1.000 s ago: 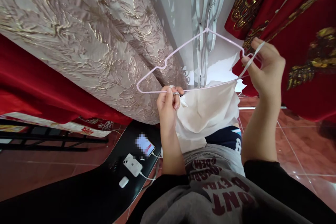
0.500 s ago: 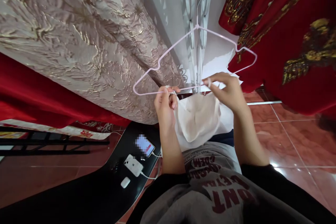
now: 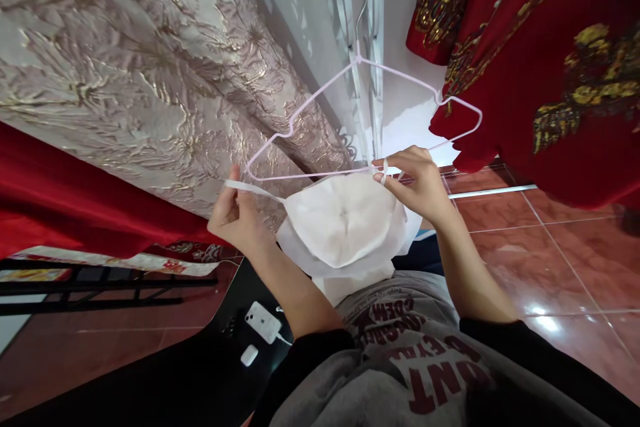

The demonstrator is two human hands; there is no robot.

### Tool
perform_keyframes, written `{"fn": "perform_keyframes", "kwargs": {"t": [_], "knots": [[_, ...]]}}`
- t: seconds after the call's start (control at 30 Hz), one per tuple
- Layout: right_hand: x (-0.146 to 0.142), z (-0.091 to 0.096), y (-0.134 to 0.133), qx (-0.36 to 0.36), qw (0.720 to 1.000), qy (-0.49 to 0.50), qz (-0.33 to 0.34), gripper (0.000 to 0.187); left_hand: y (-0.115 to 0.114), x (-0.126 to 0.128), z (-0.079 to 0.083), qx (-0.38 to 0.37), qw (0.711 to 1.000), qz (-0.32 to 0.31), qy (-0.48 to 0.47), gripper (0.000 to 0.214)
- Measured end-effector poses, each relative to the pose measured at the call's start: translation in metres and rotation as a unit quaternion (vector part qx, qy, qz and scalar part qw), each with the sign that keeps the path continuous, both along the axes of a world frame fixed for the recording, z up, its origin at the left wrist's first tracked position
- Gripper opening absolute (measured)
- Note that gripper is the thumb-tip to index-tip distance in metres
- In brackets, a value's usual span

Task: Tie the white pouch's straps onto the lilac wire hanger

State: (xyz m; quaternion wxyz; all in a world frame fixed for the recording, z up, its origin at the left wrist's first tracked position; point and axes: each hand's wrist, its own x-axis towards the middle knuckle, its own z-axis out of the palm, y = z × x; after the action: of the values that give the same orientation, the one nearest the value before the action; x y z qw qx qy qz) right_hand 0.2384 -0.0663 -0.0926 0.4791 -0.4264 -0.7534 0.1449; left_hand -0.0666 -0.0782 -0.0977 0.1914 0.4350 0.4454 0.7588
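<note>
A pale pink wire hanger (image 3: 320, 95) with a metal hook is upright in front of me. Below its bottom bar hangs a white garment (image 3: 345, 220) of thin, soft cloth with narrow straps. My left hand (image 3: 237, 213) is closed on one strap (image 3: 257, 189), pulling it out past the hanger's left corner. At the right part of the bar, my right hand (image 3: 413, 180) pinches the other strap (image 3: 385, 171), which is looped at its fingers; whether it also grips the bar is hard to tell.
Beige embossed cloth with gold threads (image 3: 165, 73) hangs at left, red cloth with gold embroidery (image 3: 525, 80) at right. White metal uprights (image 3: 377, 47) stand behind the hanger. On a black bench (image 3: 200, 373) lie a white phone (image 3: 263, 322) with a cable and a small white case (image 3: 249, 355).
My left hand has moved left and down from the bar, drawing the strap out straight. The garment has spread open and shifted left. My right hand stays near the bar.
</note>
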Motion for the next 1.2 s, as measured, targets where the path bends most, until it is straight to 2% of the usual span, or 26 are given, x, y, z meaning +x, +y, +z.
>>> {"fn": "perform_keyframes", "kwargs": {"t": [0.07,0.1,0.17,0.23,0.33,0.4,0.43,0.5,0.57,0.63,0.7,0.77,0.87,0.93,0.97,1.0,1.07,1.1,1.13,1.17,1.2], "knots": [[0.0,0.001,-0.003,-0.001,1.0,-0.006,-0.003,0.03,0.011,-0.001,0.011,0.067,0.996,0.025,0.056,0.011],[0.001,0.001,-0.004,-0.004,1.0,-0.01,-0.006,0.03,0.017,0.001,0.018,0.076,0.992,0.011,0.096,0.016],[0.001,0.002,-0.007,-0.008,1.0,-0.014,-0.017,0.03,0.027,0.008,0.035,0.048,0.982,-0.071,0.171,0.021],[0.002,0.001,-0.008,-0.007,0.999,-0.013,-0.03,0.031,0.034,0.017,0.054,0.032,0.96,-0.125,0.249,0.015],[0.004,0.0,-0.008,0.003,0.999,-0.017,-0.04,0.03,0.038,0.027,0.079,0.01,0.928,-0.16,0.336,0.008],[0.004,-0.001,-0.007,0.009,0.999,-0.025,-0.04,0.03,0.039,0.028,0.085,-0.028,0.924,-0.176,0.337,0.014],[0.005,-0.002,-0.007,0.011,0.999,-0.029,-0.038,0.03,0.039,0.028,0.083,-0.047,0.928,-0.178,0.323,0.019],[0.004,-0.004,-0.006,0.013,0.999,-0.035,-0.036,0.029,0.038,0.026,0.069,-0.064,0.95,-0.155,0.263,0.027],[0.001,-0.007,-0.006,0.017,0.999,-0.037,-0.036,0.028,0.034,0.028,0.045,-0.051,0.984,-0.099,0.139,0.026],[-0.004,-0.01,-0.006,0.023,0.998,-0.035,-0.037,0.026,0.028,0.036,0.02,-0.037,0.997,-0.06,-0.036,0.026],[-0.01,-0.012,-0.007,0.03,0.998,-0.035,-0.039,0.024,0.021,0.051,-0.001,-0.051,0.985,-0.107,-0.125,0.039],[-0.015,-0.012,-0.009,0.036,0.998,-0.035,-0.042,0.022,0.015,0.067,-0.011,-0.049,0.977,-0.141,-0.151,0.047],[-0.016,-0.013,-0.012,0.043,0.999,-0.01,-0.027,0.02,0.013,0.082,-0.011,-0.03,0.978,-0.142,-0.15,0.049],[-0.008,-0.018,-0.011,0.06,0.996,0.055,-0.033,0.027,0.014,0.085,-0.007,-0.023,0.981,-0.131,-0.144,0.047],[0.0,-0.022,-0.009,0.081,0.989,0.107,-0.06,0.031,0.014,0.085,-0.006,-0.02,0.981,-0.128,-0.143,0.046],[0.011,-0.027,-0.005,0.11,0.974,0.169,-0.105,0.033,0.014,0.084,-0.005,-0.016,0.981,-0.132,-0.144,0.045],[0.037,-0.035,0.004,0.18,0.914,0.292,-0.217,0.031,0.012,0.083,-0.005,-0.007,0.978,-0.15,-0.148,0.042],[0.052,-0.036,0.009,0.204,0.884,0.335,-0.255,0.027,0.011,0.083,-0.005,-0.005,0.976,-0.16,-0.149,0.041],[0.065,-0.034,0.013,0.208,0.87,0.355,-0.27,0.025,0.01,0.082,-0.006,-0.005,0.974,-0.168,-0.149,0.04],[0.076,-0.029,0.017,0.183,0.875,0.358,-0.271,0.021,0.009,0.082,-0.006,-0.006,0.974,-0.173,-0.147,0.04],[0.084,-0.02,0.019,0.133,0.896,0.341,-0.252,0.021,0.009,0.081,-0.007,-0.009,0.973,-0.176,-0.146,0.04]]}}
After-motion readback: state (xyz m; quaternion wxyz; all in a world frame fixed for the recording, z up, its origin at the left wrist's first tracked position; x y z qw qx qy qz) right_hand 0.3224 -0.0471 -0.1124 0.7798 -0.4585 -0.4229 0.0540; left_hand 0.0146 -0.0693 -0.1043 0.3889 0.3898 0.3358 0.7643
